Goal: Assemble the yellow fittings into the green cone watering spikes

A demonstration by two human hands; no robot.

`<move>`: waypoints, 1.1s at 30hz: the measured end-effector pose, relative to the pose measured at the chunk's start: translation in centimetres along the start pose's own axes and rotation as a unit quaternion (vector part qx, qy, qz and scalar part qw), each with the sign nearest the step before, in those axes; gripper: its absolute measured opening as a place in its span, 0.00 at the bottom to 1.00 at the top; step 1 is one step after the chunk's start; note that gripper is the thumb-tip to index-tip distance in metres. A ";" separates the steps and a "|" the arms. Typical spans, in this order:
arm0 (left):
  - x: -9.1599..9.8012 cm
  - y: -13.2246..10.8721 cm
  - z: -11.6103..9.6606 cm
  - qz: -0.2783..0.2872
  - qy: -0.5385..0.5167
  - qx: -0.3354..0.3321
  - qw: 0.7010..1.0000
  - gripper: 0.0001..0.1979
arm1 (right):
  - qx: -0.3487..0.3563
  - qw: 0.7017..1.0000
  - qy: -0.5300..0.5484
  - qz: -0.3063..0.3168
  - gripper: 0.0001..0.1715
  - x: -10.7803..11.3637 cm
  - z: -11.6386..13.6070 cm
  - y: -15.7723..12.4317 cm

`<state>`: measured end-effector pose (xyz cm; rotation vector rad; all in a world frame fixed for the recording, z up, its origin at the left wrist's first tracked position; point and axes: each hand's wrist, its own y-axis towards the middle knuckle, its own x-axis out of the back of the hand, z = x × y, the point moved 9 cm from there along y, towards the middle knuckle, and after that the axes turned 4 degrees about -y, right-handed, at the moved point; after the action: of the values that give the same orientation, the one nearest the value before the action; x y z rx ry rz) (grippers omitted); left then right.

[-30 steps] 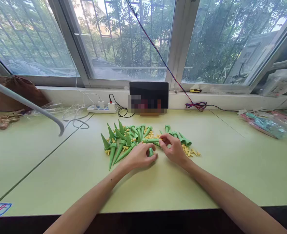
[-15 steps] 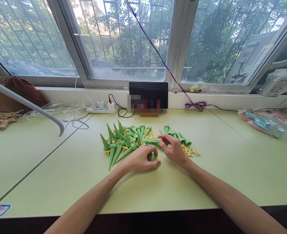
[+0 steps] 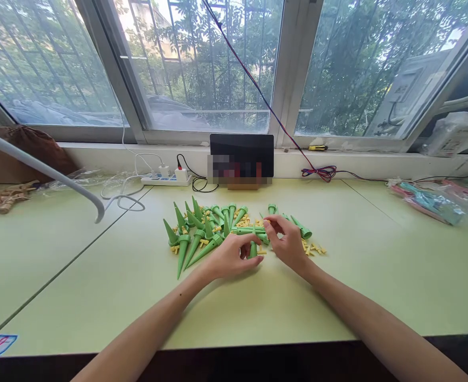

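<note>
Near the table's middle, my left hand (image 3: 234, 256) curls around a green plastic watering spike (image 3: 253, 249), whose point faces up. A yellow T-shaped valve (image 3: 261, 252) sticks out at the spike's right side, by my fingertips. Just to the right and a little farther off, my right hand (image 3: 285, 241) is closed in a pinch. A small yellow piece (image 3: 266, 222) shows at its fingertips, partly covered. Several green spikes (image 3: 194, 248) lie or stand behind and left of my left hand, some with yellow valves fitted.
Loose yellow valves (image 3: 315, 248) and more green spikes (image 3: 303, 228) lie beyond my right hand. A dark-screened tablet (image 3: 242, 151) leans at the sill beside a power strip (image 3: 166, 180). A white curved rod (image 3: 46, 170) crosses the left. Bagged items (image 3: 433, 201) lie far right.
My left hand has tilted slightly, so more of the held spike and its yellow valve shows. My right hand has shifted a little to the right, still pinching.
</note>
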<state>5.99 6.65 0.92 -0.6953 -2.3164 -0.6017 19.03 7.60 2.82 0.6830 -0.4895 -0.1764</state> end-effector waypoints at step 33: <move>3.1 -0.5 0.5 -0.206 0.048 -0.033 0.977 0.17 | -0.004 0.997 0.043 0.066 0.10 -1.2 0.0 -0.2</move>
<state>3.38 7.60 2.58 -0.2036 -2.3693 -0.8794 17.97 7.79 2.26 0.6455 -0.4485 -0.0244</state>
